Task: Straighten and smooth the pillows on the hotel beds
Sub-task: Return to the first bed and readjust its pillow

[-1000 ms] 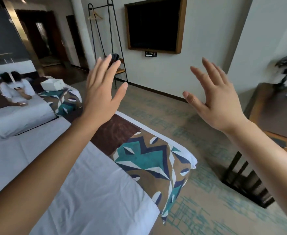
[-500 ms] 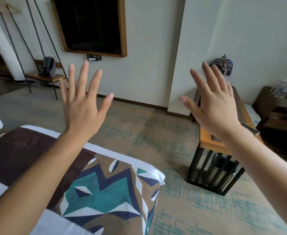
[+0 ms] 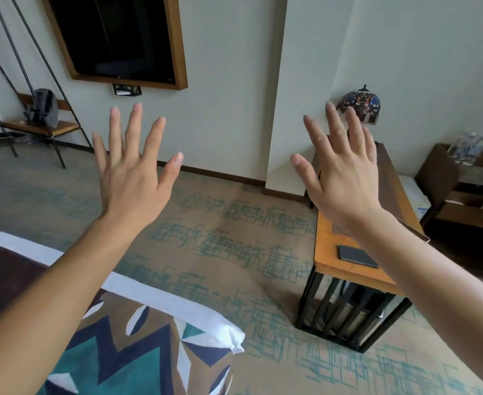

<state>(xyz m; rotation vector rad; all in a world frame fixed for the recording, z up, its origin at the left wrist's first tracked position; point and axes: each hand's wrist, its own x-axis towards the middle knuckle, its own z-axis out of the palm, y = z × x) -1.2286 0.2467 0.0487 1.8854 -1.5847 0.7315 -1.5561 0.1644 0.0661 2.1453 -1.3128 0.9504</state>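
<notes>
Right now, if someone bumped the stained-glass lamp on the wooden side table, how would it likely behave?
The lamp looks top-heavy: a broad domed shade over a thin stem, so it may tip. The mosaic shade looks like glass, probably fragile. It stands at the far end of the side table, near the wall, which might stop it.

The room is bright with soft daylight. The wall [image 3: 234, 81] looks pale and even. A soft shadow sits under the table [image 3: 348, 280] at lower right. Straight lines bend near the edges. Everything looks a little blurry.
</notes>
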